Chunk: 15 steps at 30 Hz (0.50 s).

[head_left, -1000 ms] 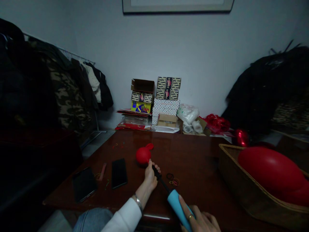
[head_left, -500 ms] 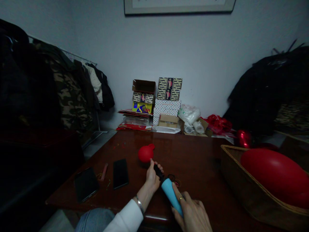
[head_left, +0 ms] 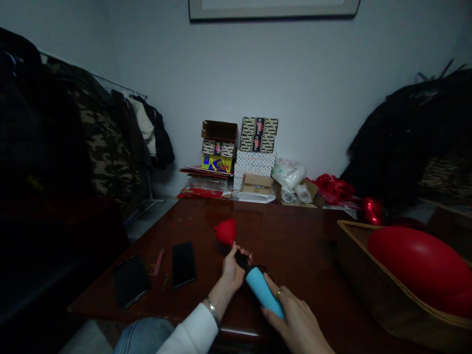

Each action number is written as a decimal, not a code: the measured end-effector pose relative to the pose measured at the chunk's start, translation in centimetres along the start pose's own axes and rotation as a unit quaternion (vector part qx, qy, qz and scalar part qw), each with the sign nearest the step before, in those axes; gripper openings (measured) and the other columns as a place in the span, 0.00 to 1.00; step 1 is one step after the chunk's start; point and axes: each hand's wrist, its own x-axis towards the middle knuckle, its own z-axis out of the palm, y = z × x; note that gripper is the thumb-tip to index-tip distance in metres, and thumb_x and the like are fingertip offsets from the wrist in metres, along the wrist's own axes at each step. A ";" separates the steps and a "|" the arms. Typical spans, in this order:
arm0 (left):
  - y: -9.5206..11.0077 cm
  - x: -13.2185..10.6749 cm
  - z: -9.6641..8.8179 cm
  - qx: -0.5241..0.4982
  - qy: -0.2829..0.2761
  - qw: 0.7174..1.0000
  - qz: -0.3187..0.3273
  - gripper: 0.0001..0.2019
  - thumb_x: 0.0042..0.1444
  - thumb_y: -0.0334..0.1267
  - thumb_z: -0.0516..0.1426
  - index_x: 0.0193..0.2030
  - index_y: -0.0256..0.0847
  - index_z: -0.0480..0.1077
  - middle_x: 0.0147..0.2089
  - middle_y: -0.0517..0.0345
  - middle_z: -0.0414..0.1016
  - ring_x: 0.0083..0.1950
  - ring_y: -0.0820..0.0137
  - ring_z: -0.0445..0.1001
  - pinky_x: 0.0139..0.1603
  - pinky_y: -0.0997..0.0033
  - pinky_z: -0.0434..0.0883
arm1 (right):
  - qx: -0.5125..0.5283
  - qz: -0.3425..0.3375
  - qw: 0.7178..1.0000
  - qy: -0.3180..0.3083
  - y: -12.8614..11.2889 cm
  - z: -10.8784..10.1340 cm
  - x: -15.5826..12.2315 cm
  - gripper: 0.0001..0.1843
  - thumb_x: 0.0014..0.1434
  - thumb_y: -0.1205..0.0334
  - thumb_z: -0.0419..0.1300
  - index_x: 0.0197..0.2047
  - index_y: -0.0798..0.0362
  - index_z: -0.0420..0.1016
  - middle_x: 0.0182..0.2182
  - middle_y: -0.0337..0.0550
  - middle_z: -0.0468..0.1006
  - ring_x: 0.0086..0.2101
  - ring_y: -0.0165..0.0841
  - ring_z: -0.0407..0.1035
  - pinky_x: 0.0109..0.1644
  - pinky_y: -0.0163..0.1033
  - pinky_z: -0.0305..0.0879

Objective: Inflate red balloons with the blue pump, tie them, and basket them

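A balloon pump with a light-blue barrel [head_left: 263, 291] and a black front part [head_left: 242, 259] is held between my two hands above the table. My left hand [head_left: 229, 269] is closed around the black part, its thumb at the neck of a small red balloon [head_left: 225, 231]. That balloon is partly filled and points away from me; the pump tip inside its neck is hidden by my fingers. My right hand [head_left: 300, 317], with a ring on one finger, grips the rear of the blue barrel. Dark thin loops lie on the table beneath the barrel, partly covered.
On the left of the brown table [head_left: 295, 236] lie a black phone [head_left: 184, 264], a dark tablet-like device [head_left: 132, 281] and a small reddish stick [head_left: 159, 262]. At right, a wicker basket [head_left: 368, 265] holds a large red balloon [head_left: 420, 265]. Boxes [head_left: 256, 164] are stacked behind the table.
The blue barrel and my right hand have shifted slightly, showing more of the black part. The small red balloon has changed shape, with little points now showing. My left hand stays nearly in place.
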 end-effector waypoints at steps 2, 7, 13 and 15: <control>0.1 0.1 -0.1 0.008 0.019 1.000 0.017 0.10 0.60 0.36 0.53 0.28 0.38 0.61 0.20 0.64 0.60 0.19 0.77 0.63 0.22 0.76 0.66 | -0.039 -0.001 0.999 0.010 -0.4 0.5 -0.1 0.31 0.57 0.59 0.54 0.64 0.45 0.54 0.46 0.44 0.75 0.37 0.35 0.73 0.42 0.39 0.64; 0.4 0.4 0.1 0.039 0.050 0.997 0.052 0.11 0.61 0.36 0.51 0.27 0.39 0.58 0.19 0.66 0.55 0.16 0.79 0.56 0.16 0.80 0.55 | -0.115 -0.051 0.990 0.056 -0.3 2.2 -0.7 0.33 0.57 0.61 0.52 0.65 0.44 0.51 0.39 0.44 0.75 0.33 0.36 0.72 0.40 0.42 0.62; 1.4 0.6 0.2 0.050 0.074 0.994 0.069 0.12 0.61 0.36 0.50 0.26 0.39 0.57 0.18 0.66 0.55 0.16 0.79 0.55 0.16 0.80 0.55 | -0.140 -0.103 0.979 0.105 1.9 3.8 -2.6 0.40 0.55 0.61 0.54 0.67 0.40 0.40 0.39 0.40 0.75 0.33 0.33 0.72 0.40 0.40 0.61; 1.9 0.6 0.3 0.052 0.078 0.993 0.070 0.12 0.61 0.36 0.50 0.26 0.39 0.58 0.18 0.66 0.55 0.16 0.79 0.56 0.16 0.80 0.55 | -0.159 -0.087 0.974 0.135 2.4 4.3 -3.5 0.42 0.53 0.62 0.55 0.67 0.39 0.41 0.39 0.39 0.75 0.32 0.34 0.72 0.41 0.42 0.60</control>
